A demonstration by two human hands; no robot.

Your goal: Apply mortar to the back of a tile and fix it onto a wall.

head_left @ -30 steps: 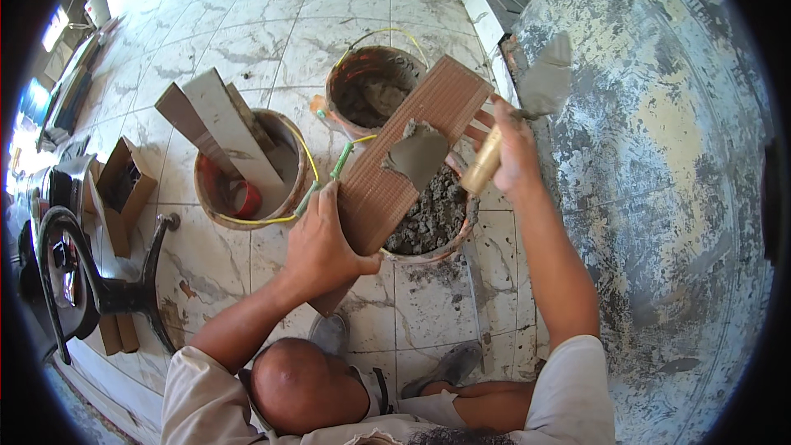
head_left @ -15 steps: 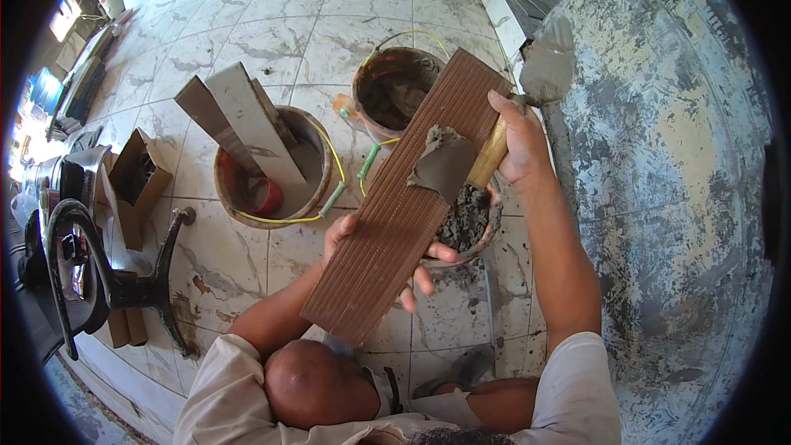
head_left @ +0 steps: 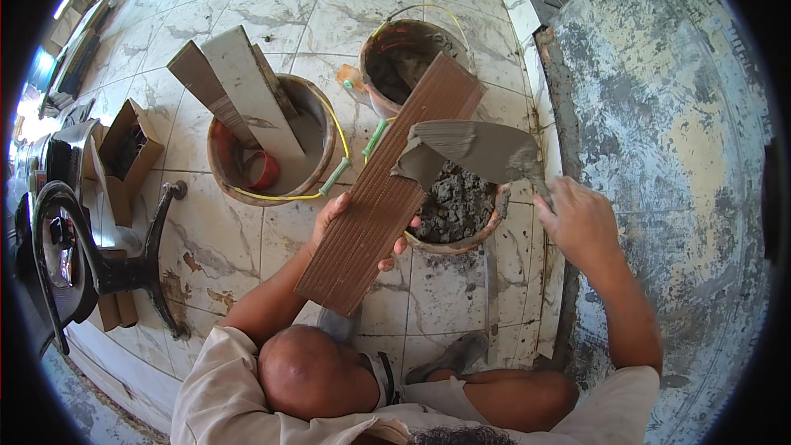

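Note:
My left hand (head_left: 329, 221) grips a long brown tile strip (head_left: 354, 247) from underneath, its ribbed back facing up and slanting from lower left to upper right. A trowel (head_left: 486, 148) is held in my right hand (head_left: 581, 222); its handle is mostly hidden in my fingers. The broad blade lies flat-side up, smeared with grey mortar, and its tip reaches the tile's right edge. There a lump of wet mortar (head_left: 418, 163) sits at the tile's edge. Below the blade stands a bucket (head_left: 449, 248) heaped with rough grey mortar.
To the left, a bucket (head_left: 216, 165) holds grey liquid, several upright tile strips (head_left: 251, 103) and a red cup (head_left: 261, 170). A mortar-streaked bucket (head_left: 368, 74) stands farther off. Beside a black chair (head_left: 132, 274) is an open cardboard box (head_left: 124, 156). A blotchy blue-grey surface (head_left: 659, 156) fills the right side.
My right hand has moved right and down, with the trowel blade now turned to lie across the tile's right edge. Previously the blade pointed away and the wooden handle lay over the tile.

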